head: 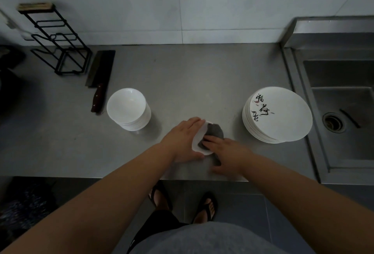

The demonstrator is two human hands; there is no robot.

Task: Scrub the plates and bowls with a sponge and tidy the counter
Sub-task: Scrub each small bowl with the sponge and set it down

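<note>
White bowl point(196, 142) in left grip point(182, 140), between stacked bowls point(127, 108) (cleaver point(100, 75) beside) and plates point(281, 118).

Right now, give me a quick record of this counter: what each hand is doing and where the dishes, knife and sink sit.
left hand: holds a small white bowl, tilted
right hand: presses a grey sponge into that bowl
bowls: white stack, left of the hands
plates: stack to the right, beside the sink
knife: flat on the counter, beside a black rack
</note>
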